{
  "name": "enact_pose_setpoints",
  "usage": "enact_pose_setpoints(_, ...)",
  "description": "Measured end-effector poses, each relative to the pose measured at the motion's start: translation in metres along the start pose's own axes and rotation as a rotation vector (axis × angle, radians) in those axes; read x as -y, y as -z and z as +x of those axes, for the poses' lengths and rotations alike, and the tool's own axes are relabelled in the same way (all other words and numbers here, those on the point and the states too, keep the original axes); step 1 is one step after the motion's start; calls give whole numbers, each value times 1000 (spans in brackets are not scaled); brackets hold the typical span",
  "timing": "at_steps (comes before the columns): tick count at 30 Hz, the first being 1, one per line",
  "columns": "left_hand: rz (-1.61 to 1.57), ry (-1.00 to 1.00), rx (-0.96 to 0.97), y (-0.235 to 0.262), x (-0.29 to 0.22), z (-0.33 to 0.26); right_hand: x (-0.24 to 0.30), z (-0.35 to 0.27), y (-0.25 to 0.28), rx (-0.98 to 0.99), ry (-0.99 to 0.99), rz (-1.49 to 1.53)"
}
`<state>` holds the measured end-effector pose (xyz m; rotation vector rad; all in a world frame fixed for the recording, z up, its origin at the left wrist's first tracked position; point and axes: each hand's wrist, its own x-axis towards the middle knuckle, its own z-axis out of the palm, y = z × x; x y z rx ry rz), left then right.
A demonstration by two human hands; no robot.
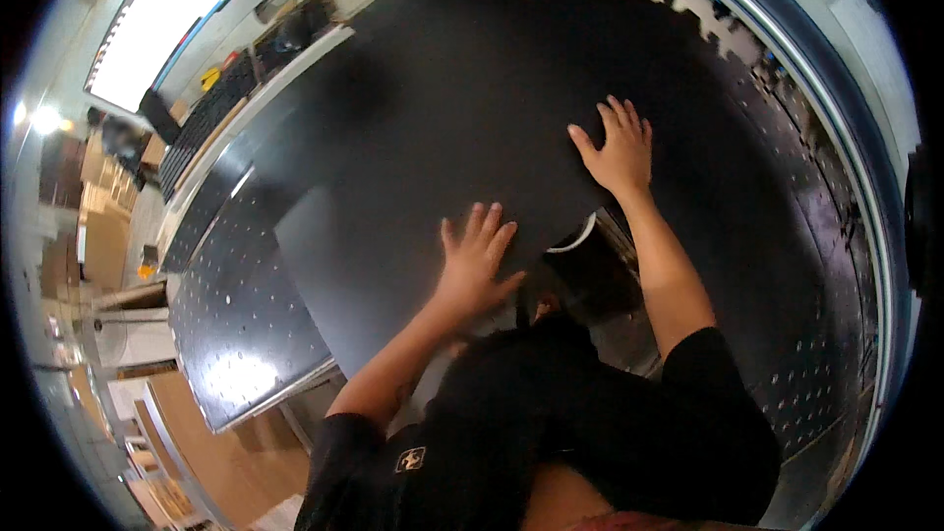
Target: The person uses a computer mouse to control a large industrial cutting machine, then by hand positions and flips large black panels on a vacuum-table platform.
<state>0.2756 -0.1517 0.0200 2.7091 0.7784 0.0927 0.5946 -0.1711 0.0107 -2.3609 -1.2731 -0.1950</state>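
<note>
A large flat black sheet [442, 108] covers most of the surface before me. My left hand [474, 261] rests on its near part, fingers spread, palm down. Farther off and to the right, my right hand [618, 149] also lies flat on the sheet with its fingers apart. Neither hand grips anything. Between my forearms, past the sheet's near edge, a dark gap with a curved pale rim [575, 239] shows.
A dark table wing with small light studs [246, 305] extends to the left. Beyond it stand a keyboard [211, 123] and a bright monitor [157, 25]. Toothed metal strips [688, 0] and a curved rail [816, 69] border the far right. Brown boards [226, 442] sit at lower left.
</note>
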Motion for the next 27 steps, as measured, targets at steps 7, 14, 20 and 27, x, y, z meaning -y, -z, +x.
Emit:
enact_pose_setpoints(7,-31,-102,-31,116,45,47,1,1,14,37,-19,35)
enact_pose_setpoints(14,372,196,-473,337,235,208,4,0,14,97,-26,-3)
enact_pose_setpoints(20,497,410,-701,440,282,285,-3,2,8,54,-8,-1)
enact_pose_setpoints(27,550,551,-622,469,320,318,-12,3,-3,47,23,29)
